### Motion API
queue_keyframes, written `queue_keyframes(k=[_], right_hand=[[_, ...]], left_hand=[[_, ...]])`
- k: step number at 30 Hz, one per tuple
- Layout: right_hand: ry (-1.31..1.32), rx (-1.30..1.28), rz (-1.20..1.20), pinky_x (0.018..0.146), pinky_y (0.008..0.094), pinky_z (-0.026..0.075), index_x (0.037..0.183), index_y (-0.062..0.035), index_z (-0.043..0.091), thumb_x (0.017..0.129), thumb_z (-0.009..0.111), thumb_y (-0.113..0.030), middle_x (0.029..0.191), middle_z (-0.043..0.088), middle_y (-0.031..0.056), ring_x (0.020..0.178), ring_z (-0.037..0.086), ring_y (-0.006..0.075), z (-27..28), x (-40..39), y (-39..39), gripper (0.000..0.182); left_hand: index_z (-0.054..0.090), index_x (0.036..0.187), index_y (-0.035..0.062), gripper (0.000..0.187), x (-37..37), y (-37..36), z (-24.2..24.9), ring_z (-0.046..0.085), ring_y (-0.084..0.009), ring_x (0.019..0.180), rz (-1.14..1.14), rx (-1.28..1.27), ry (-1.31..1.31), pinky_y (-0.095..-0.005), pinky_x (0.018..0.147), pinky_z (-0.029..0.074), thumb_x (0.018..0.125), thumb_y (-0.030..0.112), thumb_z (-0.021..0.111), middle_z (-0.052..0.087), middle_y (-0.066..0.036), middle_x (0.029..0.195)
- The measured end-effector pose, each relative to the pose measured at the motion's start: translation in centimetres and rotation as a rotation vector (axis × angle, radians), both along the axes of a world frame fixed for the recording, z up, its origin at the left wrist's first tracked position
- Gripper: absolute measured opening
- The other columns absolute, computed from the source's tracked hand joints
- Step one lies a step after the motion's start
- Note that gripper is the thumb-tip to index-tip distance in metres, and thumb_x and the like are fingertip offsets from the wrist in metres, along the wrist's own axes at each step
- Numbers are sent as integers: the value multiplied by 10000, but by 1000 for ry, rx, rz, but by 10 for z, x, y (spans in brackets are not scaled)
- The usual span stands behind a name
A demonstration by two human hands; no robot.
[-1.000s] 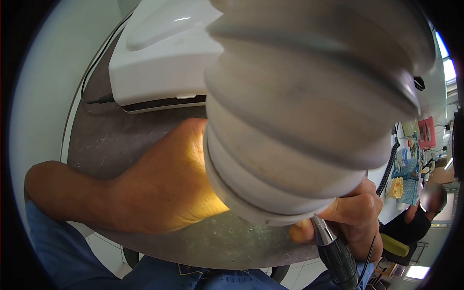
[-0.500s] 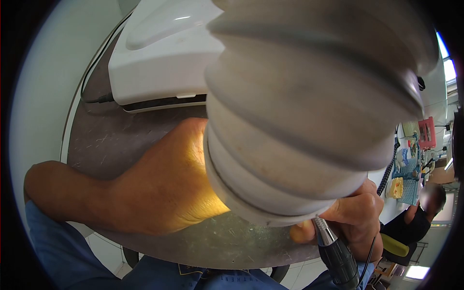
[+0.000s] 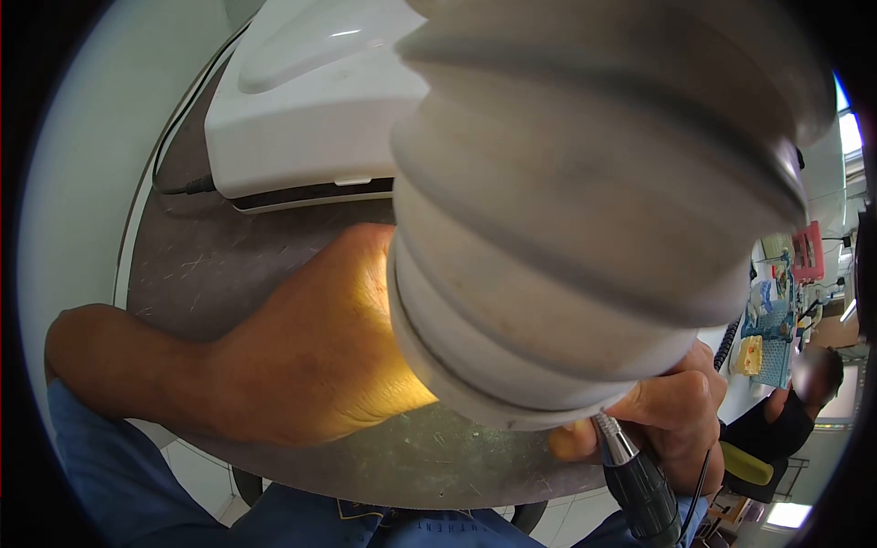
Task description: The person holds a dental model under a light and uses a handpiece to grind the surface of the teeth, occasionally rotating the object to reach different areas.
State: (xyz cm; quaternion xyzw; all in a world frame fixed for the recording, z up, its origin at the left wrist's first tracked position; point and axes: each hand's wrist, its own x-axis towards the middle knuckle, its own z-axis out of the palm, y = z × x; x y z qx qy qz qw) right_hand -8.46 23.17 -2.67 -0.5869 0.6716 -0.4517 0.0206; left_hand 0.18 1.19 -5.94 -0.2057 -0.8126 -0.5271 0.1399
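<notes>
- Under the wide rim of a ribbed duct [image 3: 548, 210], the left hand [image 3: 320, 347] reaches in from the left; its fingers are covered, so their state cannot be told, nor whether they hold anything
- Right hand [image 3: 676, 402] is closed around the metal neck of a black-gripped handpiece [image 3: 639, 489], one fingertip showing beside it; the working end is out of sight
- Compared with the preceding frames, the duct sits marginally further right; both hands keep their pose, which suggests steady work, with contact unconfirmed
- Yellow light falls on the back of the left hand; pale specks mark the grey counter [image 3: 438, 461] between the hands
- White machine [image 3: 311, 137] stands on the counter beyond the left hand, black cable [image 3: 187, 189] at its side
- Another person [image 3: 776, 425] in dark clothing is well apart, at far right
</notes>
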Motion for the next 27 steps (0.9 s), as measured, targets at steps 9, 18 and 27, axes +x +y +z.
queue_keyframes(k=[9, 18, 27], right_hand=[[1, 2, 1, 789, 376, 558, 952, 61, 623, 756, 760, -62, 884, 648, 172, 858, 689, 296, 0, -1, 0, 269], [9, 0, 4, 786, 379, 562, 948, 57, 623, 750, 766, -62, 868, 647, 166, 854, 690, 298, 0, -1, -1, 271], [12, 5, 2, 784, 381, 566, 944, 53, 623, 744, 771, -63, 853, 646, 160, 850, 692, 300, 0, -2, -2, 274]], left_hand=[[604, 886, 7, 170, -2, 2, -9, 603, -242, 793, 68, -130, 131, -315, 731, 486, 776, 113, 679, 629, -99, 858], [590, 892, -9, 210, 4, 3, 29, 608, -201, 760, 43, 122, -305, -313, 730, 483, 795, 139, 702, 638, -88, 834], [584, 904, -12, 256, 5, 5, 27, 629, -193, 726, 90, 190, -364, -311, 700, 499, 776, 147, 737, 655, -98, 802]])
